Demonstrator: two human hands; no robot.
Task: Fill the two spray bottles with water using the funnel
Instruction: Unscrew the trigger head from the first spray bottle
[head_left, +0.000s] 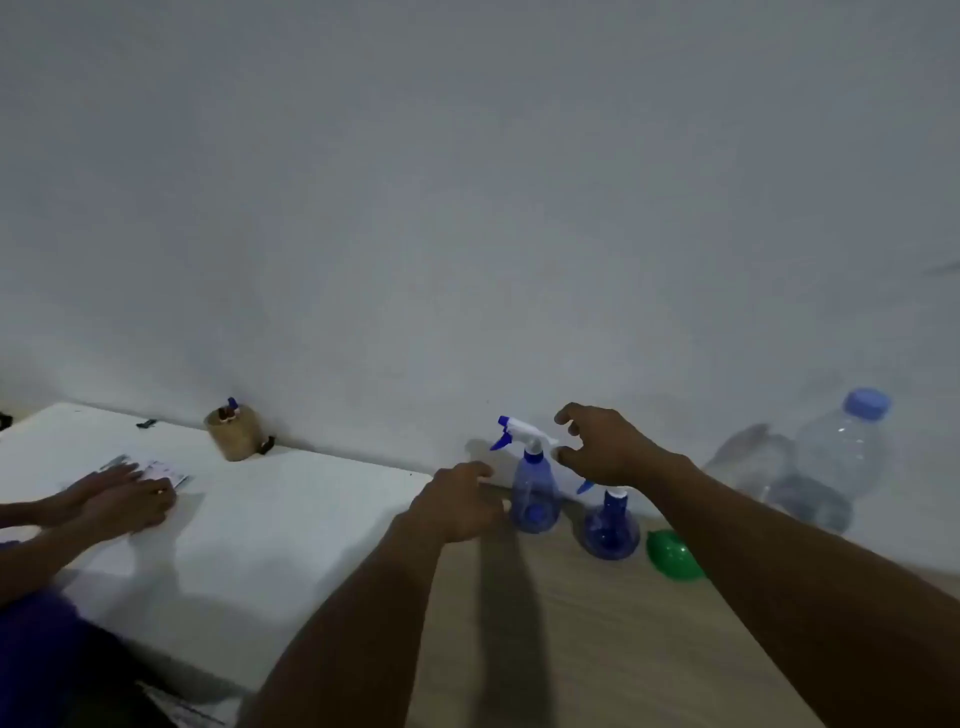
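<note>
Two small blue spray bottles with white-and-blue trigger heads stand on the wooden table by the wall. The taller-looking one (535, 493) is on the left, the second (610, 527) just to its right, partly behind my right wrist. A green funnel (672, 555) lies on its side right of them. A large clear water bottle (836, 457) with a blue cap stands at the far right. My right hand (605, 447) hovers open beside the left bottle's trigger head. My left hand (460, 501) is close to that bottle's body, fingers loosely curled, holding nothing.
A white table (291, 519) adjoins the wooden one (571, 649) on the left. Another person's hands (124, 496) rest there on papers. A round wooden holder (234, 431) with small items stands by the wall. The wall runs directly behind the bottles.
</note>
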